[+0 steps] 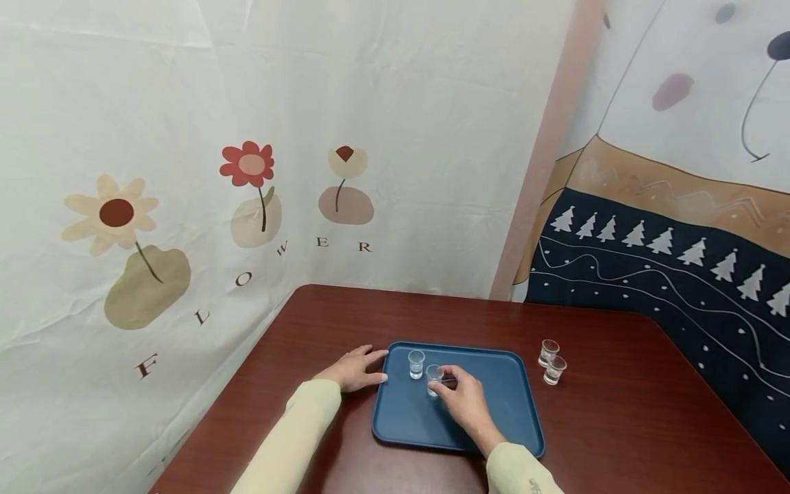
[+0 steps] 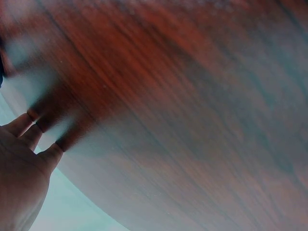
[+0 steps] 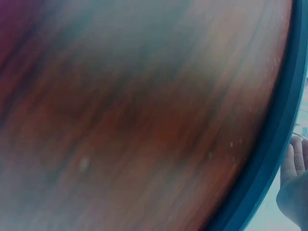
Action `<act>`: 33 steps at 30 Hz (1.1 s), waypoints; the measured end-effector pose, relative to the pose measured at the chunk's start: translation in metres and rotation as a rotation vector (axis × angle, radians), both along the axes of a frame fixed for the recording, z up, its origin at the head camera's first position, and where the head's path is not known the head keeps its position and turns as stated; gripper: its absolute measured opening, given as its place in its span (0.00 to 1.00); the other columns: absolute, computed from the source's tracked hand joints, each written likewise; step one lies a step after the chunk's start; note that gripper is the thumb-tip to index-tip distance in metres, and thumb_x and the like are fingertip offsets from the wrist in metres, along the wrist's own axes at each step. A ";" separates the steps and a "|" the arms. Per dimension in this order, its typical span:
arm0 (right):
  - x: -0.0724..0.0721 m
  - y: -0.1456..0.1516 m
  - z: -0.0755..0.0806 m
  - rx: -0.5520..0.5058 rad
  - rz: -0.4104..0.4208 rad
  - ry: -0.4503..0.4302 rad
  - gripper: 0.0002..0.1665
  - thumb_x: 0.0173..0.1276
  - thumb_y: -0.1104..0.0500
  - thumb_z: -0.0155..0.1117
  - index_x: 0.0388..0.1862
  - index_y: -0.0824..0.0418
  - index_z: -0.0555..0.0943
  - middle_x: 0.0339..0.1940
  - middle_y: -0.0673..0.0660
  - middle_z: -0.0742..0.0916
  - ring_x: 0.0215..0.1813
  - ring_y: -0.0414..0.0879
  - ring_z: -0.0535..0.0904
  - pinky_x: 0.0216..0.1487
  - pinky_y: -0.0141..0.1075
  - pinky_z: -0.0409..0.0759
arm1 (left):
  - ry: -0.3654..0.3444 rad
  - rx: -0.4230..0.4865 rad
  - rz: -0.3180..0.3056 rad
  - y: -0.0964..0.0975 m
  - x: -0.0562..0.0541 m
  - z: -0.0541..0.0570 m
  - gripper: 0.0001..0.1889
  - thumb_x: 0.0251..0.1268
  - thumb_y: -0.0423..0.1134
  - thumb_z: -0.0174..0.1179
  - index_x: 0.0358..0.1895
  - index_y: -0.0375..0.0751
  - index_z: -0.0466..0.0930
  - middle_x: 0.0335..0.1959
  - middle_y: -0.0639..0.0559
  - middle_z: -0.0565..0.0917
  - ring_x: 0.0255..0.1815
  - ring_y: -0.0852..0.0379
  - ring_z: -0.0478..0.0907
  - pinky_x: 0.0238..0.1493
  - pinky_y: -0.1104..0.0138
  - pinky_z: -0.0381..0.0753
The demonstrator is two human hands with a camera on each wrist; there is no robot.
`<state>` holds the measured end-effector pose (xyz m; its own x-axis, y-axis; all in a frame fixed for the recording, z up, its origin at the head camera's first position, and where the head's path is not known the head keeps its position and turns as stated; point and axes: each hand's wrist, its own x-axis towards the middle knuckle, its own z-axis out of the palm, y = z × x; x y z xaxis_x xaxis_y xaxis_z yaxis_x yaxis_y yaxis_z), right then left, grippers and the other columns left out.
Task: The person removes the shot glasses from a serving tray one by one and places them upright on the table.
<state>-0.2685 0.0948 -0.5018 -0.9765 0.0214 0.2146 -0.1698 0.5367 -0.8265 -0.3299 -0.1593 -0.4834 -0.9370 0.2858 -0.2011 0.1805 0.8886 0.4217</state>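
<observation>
A blue tray [image 1: 487,405] lies on the dark red-brown table. My right hand [image 1: 464,400] pinches a small clear shot glass [image 1: 434,374] between thumb and fingers, over the left part of the tray. Just behind it to the left, a second shot glass [image 1: 416,365] stands upright on the tray. At the tray's left edge my left hand [image 1: 353,369] rests with spread fingers, the tips right at the rim. The left wrist view catches part of the left hand [image 2: 24,163] over the wood, and the right wrist view shows some fingers of the right hand [image 3: 296,166].
Two more shot glasses, one [image 1: 548,353] behind the other [image 1: 555,370], stand close together on the table [image 1: 605,412] to the right of the tray. A white curtain [image 1: 426,137] with printed flowers hangs behind the table, beside a patterned one [image 1: 666,274] at the right.
</observation>
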 end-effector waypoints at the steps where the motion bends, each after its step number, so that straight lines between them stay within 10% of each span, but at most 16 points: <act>1: 0.000 0.001 0.000 -0.004 -0.003 0.006 0.18 0.60 0.56 0.75 0.48 0.62 0.85 0.40 0.56 0.90 0.42 0.46 0.87 0.39 0.34 0.84 | -0.001 -0.001 0.000 0.000 0.000 0.000 0.35 0.67 0.59 0.61 0.76 0.59 0.64 0.79 0.39 0.58 0.79 0.34 0.55 0.74 0.40 0.60; 33: 0.035 0.065 0.042 -0.031 -0.059 -0.011 0.19 0.59 0.53 0.76 0.48 0.57 0.86 0.40 0.52 0.90 0.37 0.34 0.84 0.37 0.26 0.81 | 0.020 0.011 -0.018 0.000 0.002 0.000 0.35 0.67 0.58 0.61 0.75 0.57 0.65 0.78 0.39 0.60 0.79 0.36 0.57 0.74 0.41 0.61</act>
